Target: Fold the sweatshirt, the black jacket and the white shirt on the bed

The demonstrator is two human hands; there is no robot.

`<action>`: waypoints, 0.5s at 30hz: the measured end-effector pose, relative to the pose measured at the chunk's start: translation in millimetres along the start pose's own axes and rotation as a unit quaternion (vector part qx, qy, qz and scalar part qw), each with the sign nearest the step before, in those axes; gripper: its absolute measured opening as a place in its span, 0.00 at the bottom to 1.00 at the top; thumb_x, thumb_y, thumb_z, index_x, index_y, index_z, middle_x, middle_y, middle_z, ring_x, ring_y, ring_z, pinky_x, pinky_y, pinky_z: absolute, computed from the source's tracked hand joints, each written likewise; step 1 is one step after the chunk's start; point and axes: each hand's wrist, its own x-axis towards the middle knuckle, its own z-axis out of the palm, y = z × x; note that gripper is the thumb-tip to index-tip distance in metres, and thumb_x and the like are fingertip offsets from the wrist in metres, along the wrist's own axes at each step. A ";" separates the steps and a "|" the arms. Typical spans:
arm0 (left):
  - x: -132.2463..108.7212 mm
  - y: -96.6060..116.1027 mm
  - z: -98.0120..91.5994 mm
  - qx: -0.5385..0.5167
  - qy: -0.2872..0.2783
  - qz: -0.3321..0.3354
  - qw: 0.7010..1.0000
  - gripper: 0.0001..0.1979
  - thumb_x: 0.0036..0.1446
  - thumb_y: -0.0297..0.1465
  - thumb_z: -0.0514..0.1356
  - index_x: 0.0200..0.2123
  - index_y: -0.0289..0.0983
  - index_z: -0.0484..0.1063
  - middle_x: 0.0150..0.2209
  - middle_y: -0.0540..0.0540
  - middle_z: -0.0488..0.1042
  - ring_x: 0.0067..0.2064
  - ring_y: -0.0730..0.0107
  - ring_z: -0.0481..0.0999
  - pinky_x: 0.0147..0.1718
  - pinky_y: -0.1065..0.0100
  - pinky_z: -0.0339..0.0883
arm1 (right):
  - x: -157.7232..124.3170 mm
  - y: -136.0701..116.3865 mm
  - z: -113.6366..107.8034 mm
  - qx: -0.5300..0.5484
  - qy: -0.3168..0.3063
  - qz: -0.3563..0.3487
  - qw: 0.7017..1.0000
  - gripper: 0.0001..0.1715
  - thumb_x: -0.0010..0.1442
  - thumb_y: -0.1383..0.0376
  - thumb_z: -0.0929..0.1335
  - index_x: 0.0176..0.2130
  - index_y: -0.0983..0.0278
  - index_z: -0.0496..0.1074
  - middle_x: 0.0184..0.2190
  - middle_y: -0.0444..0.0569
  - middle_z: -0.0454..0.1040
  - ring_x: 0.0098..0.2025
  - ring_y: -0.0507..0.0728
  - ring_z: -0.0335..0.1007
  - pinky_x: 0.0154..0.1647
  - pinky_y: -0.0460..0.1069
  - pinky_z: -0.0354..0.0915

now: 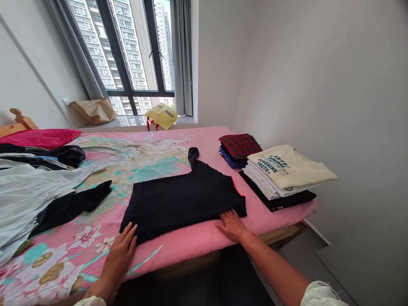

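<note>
A black garment (178, 199) lies flat on the pink floral bedspread (197, 242), with one narrow sleeve or strip sticking up toward the window. Its edge has a thin red line at the right. My left hand (120, 255) rests flat at the garment's near left corner, fingers spread and not gripping. My right hand (231, 225) lies palm down on the near right edge, pressing the cloth without holding it.
Folded stacks stand at the bed's right side: a cream printed T-shirt (287, 168) on white and black clothes, and a red plaid garment (240, 145) on blue. Loose pale and black clothes (28, 191) lie at left. A wall runs along the right; a window is ahead.
</note>
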 end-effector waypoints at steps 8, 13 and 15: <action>2.3 0.6 -3.2 -0.004 0.014 0.025 1.000 0.24 0.60 0.39 0.47 0.58 0.40 0.60 0.63 0.41 0.57 0.61 0.52 0.60 0.59 0.49 0.55 | -13.7 6.1 2.4 -0.022 0.044 0.054 0.997 0.32 0.63 0.50 0.55 0.57 0.67 0.63 0.55 0.57 0.65 0.59 0.64 0.53 0.62 0.59 0.37; 4.5 9.3 -13.2 -0.013 0.027 0.008 1.000 0.24 0.59 0.40 0.48 0.58 0.44 0.59 0.63 0.44 0.57 0.60 0.54 0.62 0.59 0.49 0.57 | -5.0 2.2 -5.1 -0.020 0.046 0.070 0.996 0.32 0.63 0.48 0.55 0.57 0.62 0.63 0.53 0.56 0.67 0.57 0.66 0.55 0.58 0.62 0.43; 3.9 9.6 -13.3 -0.008 0.015 0.001 1.000 0.23 0.59 0.40 0.48 0.57 0.44 0.60 0.62 0.44 0.59 0.59 0.55 0.64 0.59 0.50 0.57 | -3.1 3.2 -5.1 -0.017 0.042 0.075 0.996 0.32 0.63 0.49 0.54 0.56 0.64 0.64 0.53 0.57 0.67 0.57 0.66 0.54 0.59 0.62 0.43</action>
